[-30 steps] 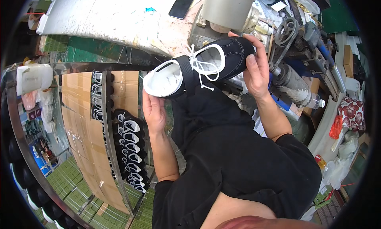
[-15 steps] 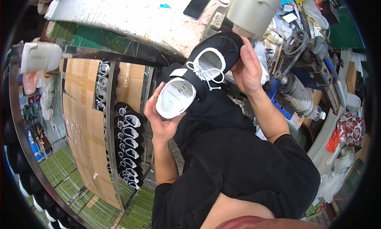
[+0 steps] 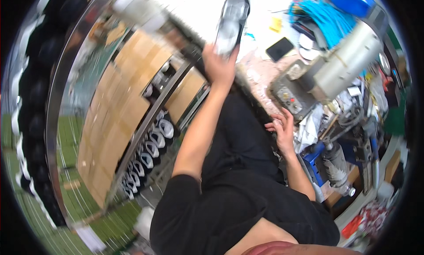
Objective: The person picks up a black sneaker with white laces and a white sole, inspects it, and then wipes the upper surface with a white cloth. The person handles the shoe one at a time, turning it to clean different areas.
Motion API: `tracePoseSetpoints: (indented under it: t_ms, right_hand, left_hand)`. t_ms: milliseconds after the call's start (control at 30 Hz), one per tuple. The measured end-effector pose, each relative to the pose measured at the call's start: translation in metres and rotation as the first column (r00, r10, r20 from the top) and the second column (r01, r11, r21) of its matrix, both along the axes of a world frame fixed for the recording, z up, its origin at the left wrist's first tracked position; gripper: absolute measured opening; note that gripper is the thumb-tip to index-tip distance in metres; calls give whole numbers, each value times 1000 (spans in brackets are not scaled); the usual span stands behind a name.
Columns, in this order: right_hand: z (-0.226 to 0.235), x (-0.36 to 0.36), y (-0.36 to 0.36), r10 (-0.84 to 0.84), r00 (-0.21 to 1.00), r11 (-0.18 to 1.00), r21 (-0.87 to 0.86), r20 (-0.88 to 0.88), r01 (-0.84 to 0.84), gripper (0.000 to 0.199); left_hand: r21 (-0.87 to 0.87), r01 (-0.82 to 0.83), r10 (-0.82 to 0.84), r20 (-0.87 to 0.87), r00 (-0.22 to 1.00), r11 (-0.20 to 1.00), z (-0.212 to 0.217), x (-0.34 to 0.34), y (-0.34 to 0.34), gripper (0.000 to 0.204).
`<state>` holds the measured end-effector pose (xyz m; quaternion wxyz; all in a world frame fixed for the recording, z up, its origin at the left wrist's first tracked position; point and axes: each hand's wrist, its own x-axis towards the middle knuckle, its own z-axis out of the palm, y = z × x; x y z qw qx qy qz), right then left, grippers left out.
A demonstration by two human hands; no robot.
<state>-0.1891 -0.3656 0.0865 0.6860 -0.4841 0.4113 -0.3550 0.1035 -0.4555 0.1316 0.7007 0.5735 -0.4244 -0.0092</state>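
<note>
Shoe workshop, rows of shoes [image 3: 157, 139] on metal racking [image 3: 52, 105], grey machine [image 3: 349, 60] at a worktable [image 3: 260, 76]

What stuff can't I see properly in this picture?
In the head view:
Black shoe with white lining: blurred, so any stitching or laces can't be made out; the left hand partly covers its near end.
Right hand: blurred and curled, so whether it holds anything small is unclear.
Blue plastic object: cut off by the top edge.
Tan cardboard sheets: they hide what is behind.
</note>
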Motion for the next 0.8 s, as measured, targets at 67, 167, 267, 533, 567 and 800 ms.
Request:
tracePoseSetpoints:
  t_ms: [67, 167, 267, 533, 567, 800]
  right_hand:
    - [1, -1, 11, 107, 993, 994, -12, -53, -108, 62]
    - [-4, -15, 23, 135, 980, 991, 14, -148, -134, 57]
    - [-31, -32, 25, 134, 975, 984, 142, -175, -110, 46]
    - [-41, -18, 39, 346, 903, 920, 281, -255, -273, 30]
    - [-35, -12, 39, 368, 889, 915, 274, -271, -295, 30]
    - [-22, 20, 34, 390, 897, 917, 176, -207, -358, 30]
  left_hand:
    - [17, -100, 98, 83, 992, 995, 35, 42, -74, 78]
    - [-22, -116, 118, 175, 977, 993, 59, 27, -68, 67]
    - [7, -164, 149, 376, 915, 986, 16, -14, 29, 33]
    - [673, -716, 470, 701, 536, -186, -200, 99, 320, 62]
    - [729, -662, 386, 669, 635, -174, -208, 110, 339, 57]
    - [740, -617, 123, 609, 784, 267, -164, 70, 339, 27]
